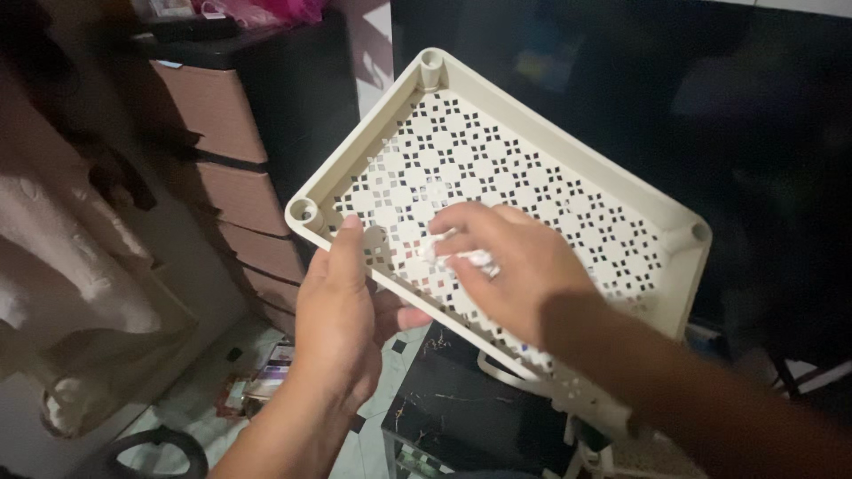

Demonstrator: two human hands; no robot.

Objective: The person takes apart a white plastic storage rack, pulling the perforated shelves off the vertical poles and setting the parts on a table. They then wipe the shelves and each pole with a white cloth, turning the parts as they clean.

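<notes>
Cream perforated tray [568,168], tilted, held in the air before a brown drawer unit [231,168]. Left hand [337,319] fingers clamp the tray's near edge. Right hand [515,266] fingers pinch a white cloth wad [461,257] against the tray's lattice.

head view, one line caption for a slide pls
Left hand holds a cream perforated tray while right hand presses a white wipe on it.

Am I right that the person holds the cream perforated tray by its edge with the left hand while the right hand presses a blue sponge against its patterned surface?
Not quite. The head view shows the right hand pressing a small white wad, seemingly tissue or cloth, not a blue sponge. The rest stands: the left hand holds the cream perforated tray by its edge.
</notes>
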